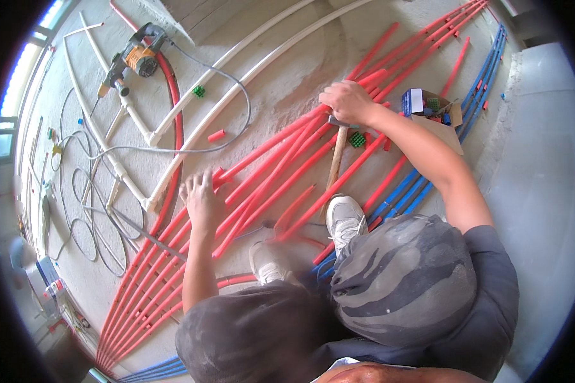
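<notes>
My right hand (348,102) is closed around a red pipe (268,148) in the upper middle of the bundle on the floor. Beside that pipe's lower left end, my left hand (201,199) has its fingers apart and slightly bent; whether they touch the pipe is hard to see. A hammer (337,159) with a wooden handle lies just below my right hand, its head partly under the wrist. More red pipes run diagonally beneath both hands, some crossing each other.
White pipes (243,89) with elbow fittings lie on the concrete at upper left, near an orange-black power drill (140,59) and its grey cable. At right are an open box of fittings (433,108) and blue pipes (407,191). Green fitting clusters (356,139) sit among the pipes.
</notes>
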{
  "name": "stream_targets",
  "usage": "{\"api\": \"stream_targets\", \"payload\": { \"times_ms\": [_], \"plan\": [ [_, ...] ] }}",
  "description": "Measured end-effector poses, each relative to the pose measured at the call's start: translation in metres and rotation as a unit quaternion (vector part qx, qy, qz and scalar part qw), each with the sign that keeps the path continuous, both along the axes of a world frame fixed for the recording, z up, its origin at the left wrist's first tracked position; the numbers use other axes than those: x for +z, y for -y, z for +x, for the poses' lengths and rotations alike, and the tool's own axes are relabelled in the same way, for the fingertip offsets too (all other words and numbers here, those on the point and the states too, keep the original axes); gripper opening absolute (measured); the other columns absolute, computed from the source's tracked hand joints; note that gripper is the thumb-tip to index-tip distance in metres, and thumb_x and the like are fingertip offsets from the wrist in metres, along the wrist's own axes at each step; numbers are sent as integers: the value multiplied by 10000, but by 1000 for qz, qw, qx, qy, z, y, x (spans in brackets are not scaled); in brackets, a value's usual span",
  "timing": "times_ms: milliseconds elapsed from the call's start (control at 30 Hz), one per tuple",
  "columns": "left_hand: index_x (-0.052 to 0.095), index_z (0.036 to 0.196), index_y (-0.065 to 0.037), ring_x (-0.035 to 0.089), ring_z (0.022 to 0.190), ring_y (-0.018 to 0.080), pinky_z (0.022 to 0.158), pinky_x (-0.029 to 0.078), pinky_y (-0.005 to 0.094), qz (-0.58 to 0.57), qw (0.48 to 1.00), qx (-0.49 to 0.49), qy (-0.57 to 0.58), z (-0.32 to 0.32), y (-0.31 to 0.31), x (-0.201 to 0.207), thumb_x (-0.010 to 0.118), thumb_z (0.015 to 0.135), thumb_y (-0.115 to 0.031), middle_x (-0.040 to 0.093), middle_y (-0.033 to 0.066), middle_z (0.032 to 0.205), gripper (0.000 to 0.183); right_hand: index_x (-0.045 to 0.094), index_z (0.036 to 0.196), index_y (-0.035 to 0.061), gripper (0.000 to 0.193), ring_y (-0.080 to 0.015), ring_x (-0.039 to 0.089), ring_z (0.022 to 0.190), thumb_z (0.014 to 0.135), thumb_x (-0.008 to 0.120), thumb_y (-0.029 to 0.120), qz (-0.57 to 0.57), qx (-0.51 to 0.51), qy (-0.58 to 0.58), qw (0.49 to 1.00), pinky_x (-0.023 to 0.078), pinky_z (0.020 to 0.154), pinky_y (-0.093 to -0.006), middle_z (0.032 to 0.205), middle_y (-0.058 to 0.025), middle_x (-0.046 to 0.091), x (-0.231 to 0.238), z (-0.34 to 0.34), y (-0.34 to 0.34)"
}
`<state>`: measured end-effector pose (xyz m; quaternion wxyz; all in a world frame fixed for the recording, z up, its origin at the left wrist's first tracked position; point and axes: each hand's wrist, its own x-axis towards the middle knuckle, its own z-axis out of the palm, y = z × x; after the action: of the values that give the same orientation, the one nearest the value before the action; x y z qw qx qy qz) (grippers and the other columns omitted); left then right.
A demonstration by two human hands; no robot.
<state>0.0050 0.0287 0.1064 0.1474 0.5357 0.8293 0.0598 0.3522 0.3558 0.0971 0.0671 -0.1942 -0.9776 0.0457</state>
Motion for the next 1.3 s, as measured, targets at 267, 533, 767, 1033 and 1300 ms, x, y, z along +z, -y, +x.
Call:
{"api": "stream_targets", "payload": {
  "times_ms": [267, 533, 767, 1033, 1300],
  "plan": [
    [715, 1227, 14, 681, 1072, 462, 945, 551, 523, 108, 985, 5, 135, -9, 19, -48, 734, 953, -62, 703, 238, 1164, 285, 712, 1050, 139, 160, -286, 628, 1215, 938, 608, 91, 52, -91, 4, 995, 419, 1099, -485, 1125, -65, 715, -50, -25, -45],
    [781, 1146, -9, 721, 1016, 417, 920, 582, 478, 185, 969, 110, 123, -22, 33, -62, 805, 857, -41, 730, 208, 1115, 292, 750, 1191, 159, 290, -275, 602, 1338, 956, 608, 66, 38, -125, 64, 989, 362, 1194, -566, 1249, -49, 731, -69, -18, -57],
    [789, 1177, -12, 734, 1032, 385, 950, 596, 457, 199, 966, 127, 102, -27, 37, -75, 820, 844, -38, 759, 200, 1140, 335, 751, 1224, 150, 312, -269, 581, 1363, 967, 594, 70, 44, -124, 58, 990, 340, 1232, -587, 1270, -35, 713, -78, -12, -65],
    [797, 1157, -15, 773, 936, 300, 881, 615, 407, 229, 953, 140, 138, -27, 28, -91, 811, 861, -24, 790, 178, 1069, 296, 755, 1220, 185, 292, -271, 571, 1372, 965, 633, 115, 95, -146, 120, 977, 359, 1201, -592, 1294, -36, 699, -79, -17, -77],
    [780, 1162, -7, 761, 966, 317, 862, 612, 405, 207, 958, 125, 156, -26, 32, -89, 790, 874, 26, 765, 178, 1132, 290, 744, 1198, 185, 243, -261, 562, 1361, 1011, 589, 174, 87, -149, 109, 979, 374, 1170, -582, 1292, -42, 688, -80, -37, -67]
  ]
}}
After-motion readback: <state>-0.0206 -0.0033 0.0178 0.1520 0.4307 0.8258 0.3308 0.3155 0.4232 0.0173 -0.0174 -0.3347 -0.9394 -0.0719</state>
